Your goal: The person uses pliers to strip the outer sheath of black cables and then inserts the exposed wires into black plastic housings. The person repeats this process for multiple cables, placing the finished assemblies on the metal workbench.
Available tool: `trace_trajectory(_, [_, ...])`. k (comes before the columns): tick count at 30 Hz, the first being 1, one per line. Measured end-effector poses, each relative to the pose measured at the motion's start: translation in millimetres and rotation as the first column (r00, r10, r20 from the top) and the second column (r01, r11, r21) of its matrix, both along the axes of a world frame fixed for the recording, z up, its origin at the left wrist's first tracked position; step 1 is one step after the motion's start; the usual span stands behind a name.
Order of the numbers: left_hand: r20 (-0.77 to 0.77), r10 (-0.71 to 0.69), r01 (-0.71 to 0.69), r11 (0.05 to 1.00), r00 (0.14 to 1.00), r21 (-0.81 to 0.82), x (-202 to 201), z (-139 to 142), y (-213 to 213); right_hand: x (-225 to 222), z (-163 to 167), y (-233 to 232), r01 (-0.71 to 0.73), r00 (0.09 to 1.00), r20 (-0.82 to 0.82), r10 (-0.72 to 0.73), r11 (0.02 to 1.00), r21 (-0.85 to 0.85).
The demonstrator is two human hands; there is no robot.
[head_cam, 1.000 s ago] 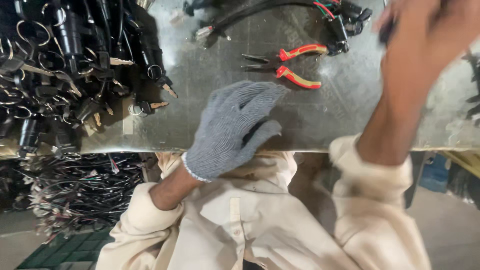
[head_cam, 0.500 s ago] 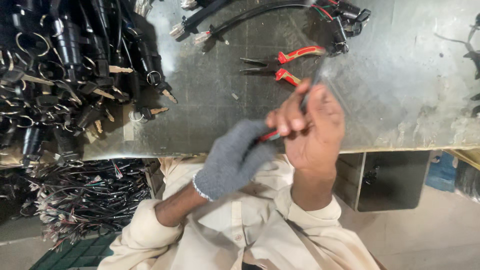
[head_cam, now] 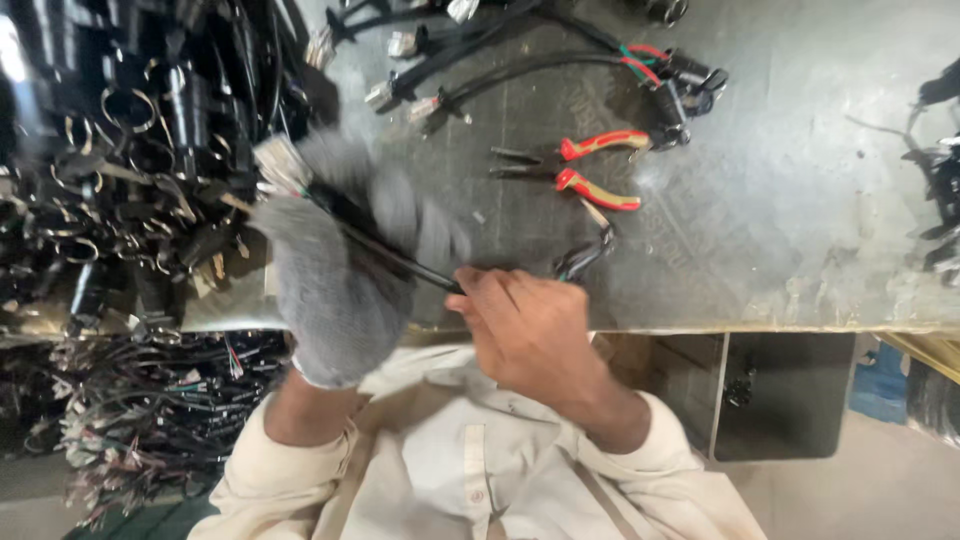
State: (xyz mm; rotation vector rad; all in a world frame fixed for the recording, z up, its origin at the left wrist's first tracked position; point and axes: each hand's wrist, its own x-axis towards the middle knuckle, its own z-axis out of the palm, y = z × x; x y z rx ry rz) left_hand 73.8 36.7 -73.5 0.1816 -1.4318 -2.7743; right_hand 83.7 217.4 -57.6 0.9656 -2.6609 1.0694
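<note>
In the head view, the left hand [head_cam: 345,275], in a grey knit glove and blurred, is closed around a black cable [head_cam: 385,250] that runs slantwise across its palm. A pale connector [head_cam: 283,165] at the cable's upper end sticks out just past the glove's fingers. The bare right hand [head_cam: 525,325] sits just beside the glove at the near edge of the grey metal tabletop [head_cam: 800,200], its fingers pinched on the cable's lower stretch. A dark looped end [head_cam: 588,255] shows just beyond its knuckles. Red-handled pliers [head_cam: 575,170] lie on the tabletop above the right hand, apart from it. A heap of black cable assemblies [head_cam: 130,150] covers the tabletop's left side.
</note>
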Motion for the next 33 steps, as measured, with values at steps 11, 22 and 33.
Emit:
trace_trajectory(11, [0.213,-0.325,0.383,0.664,0.922,-0.642,4,42,32,-22,43,13,0.212,0.967,0.219,-0.127,0.878,-0.430])
trace_trajectory(22, [-0.121,-0.299,0.202,0.842,0.947,-0.500,28,18,65,-12,33,83,0.241,0.844,0.265,0.467,0.111,-0.964])
trace_trajectory(33, [-0.090,-0.737,0.653,0.642,0.670,-0.401,23,-11,19,-41,19,121,0.313,0.908,0.314,0.278,0.049,-0.949])
